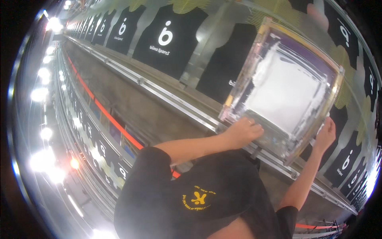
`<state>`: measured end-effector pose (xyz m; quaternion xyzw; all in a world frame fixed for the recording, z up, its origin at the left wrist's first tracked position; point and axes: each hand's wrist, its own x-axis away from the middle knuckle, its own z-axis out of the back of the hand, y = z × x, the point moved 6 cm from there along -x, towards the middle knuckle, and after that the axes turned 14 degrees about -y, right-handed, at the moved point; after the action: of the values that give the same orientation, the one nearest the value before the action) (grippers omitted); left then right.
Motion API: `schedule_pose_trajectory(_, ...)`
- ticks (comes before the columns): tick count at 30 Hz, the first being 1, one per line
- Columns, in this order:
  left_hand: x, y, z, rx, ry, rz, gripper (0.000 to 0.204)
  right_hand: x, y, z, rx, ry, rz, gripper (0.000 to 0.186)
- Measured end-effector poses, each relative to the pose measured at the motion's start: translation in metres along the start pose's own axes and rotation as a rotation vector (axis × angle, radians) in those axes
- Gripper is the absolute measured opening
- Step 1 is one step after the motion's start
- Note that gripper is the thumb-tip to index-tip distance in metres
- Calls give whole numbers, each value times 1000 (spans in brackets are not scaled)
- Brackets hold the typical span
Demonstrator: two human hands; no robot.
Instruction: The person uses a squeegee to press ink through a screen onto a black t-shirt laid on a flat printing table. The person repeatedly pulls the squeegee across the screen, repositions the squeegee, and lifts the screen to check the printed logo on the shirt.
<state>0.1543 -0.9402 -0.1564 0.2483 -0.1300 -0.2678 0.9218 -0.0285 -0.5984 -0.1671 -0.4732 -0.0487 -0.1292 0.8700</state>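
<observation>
Over the long tabletop (167,93), both hands clamp the printing screen (284,89).
Left hand (243,131) and right hand (325,135) grip its near edge, squaring it over a black shirt (229,63).

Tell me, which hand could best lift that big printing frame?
Probably both. The left hand grips the printing frame at its near left corner, while the right hand holds the near right corner. Neither looks better placed; the wide frame likely needs both hands.
</observation>
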Motion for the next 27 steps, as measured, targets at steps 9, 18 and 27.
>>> schedule_pose_trajectory(9,-187,205,-108,31,45,-108,35,-80,137,266,135,100,119,37)
schedule_pose_trajectory(18,-250,247,-163,-54,-32,83,28,-116,264,271,50,132,151,42)
schedule_pose_trajectory(27,-250,235,-137,1,-29,100,44,-94,242,254,78,201,170,35)
